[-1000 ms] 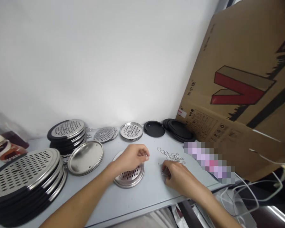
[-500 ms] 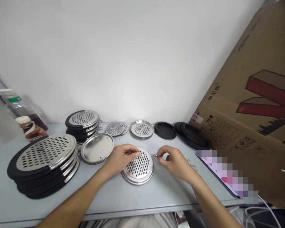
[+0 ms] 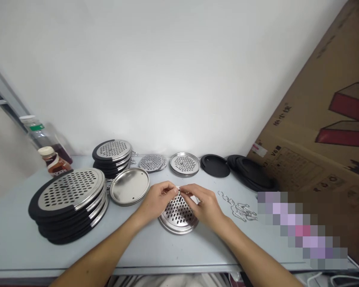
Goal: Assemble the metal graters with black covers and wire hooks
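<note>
A round perforated metal plate (image 3: pixel 179 219), silvery with a raised rim and slotted holes, lies flat on the table in front of me. My left hand (image 3: pixel 155 201) is over its far left edge, thumb and finger pinched together. From the other side my right hand (image 3: pixel 208 205) reaches over the plate, also pinching, and the fingertips of both hands meet at the plate's far edge. Something tiny and shiny shows between them, mostly covered by the fingers. Several wire hooks and rings (image 3: pixel 239 208) lie just right of my right hand.
Stacks of black-edged perforated discs (image 3: pixel 68 203) stand on the left, beside plain metal lids (image 3: pixel 130 185). Along the wall are more perforated plates (image 3: pixel 184 164) and black round covers (image 3: pixel 215 166). Bottles (image 3: pixel 55 161) stand back left; a large cardboard box (image 3: pixel 311 131) rises on the right.
My right hand has moved left, carrying a small metal piece from beside the plate to its far edge, meeting my left hand. The hooks are now uncovered. The view has shifted slightly left.
</note>
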The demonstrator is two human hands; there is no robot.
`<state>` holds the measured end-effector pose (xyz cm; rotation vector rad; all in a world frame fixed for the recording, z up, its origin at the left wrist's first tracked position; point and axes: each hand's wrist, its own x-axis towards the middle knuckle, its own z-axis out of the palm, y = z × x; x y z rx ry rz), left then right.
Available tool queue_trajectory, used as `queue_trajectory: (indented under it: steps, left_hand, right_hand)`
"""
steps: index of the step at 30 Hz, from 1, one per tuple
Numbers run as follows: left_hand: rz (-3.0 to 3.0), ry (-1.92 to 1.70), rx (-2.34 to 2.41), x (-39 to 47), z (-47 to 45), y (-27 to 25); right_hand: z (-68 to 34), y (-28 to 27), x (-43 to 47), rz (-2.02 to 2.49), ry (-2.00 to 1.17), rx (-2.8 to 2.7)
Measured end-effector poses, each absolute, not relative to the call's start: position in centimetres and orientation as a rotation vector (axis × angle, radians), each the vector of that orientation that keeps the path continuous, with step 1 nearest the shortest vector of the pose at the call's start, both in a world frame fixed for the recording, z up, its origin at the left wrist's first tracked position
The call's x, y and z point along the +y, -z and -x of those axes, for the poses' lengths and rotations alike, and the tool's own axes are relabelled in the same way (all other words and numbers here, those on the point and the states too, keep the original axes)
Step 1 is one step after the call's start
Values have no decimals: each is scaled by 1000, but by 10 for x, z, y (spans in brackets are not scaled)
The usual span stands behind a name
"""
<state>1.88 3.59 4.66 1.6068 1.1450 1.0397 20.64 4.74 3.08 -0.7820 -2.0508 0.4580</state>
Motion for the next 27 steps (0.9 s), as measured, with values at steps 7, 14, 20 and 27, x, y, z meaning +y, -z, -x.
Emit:
queue_trajectory:
  steps: [7, 14, 20, 27]
  left_hand:
    - [-1726, -1031, 1175, 37, -18, -44]
    - [-1720, -999, 1192, 41, -17, -42]
    - [-1548, -1069, 1124, 41, -13, -43]
    - [-1474, -1110, 1142, 41, -14, -40]
  right_hand:
    - [-203, -27, 48, 822, -411, -2163]
    - [-205, -29, 48, 881, -371, -2225]
    - [-215, -32, 57, 968, -356, -1970]
    - [-213, -33, 56, 1029, -477, -2046]
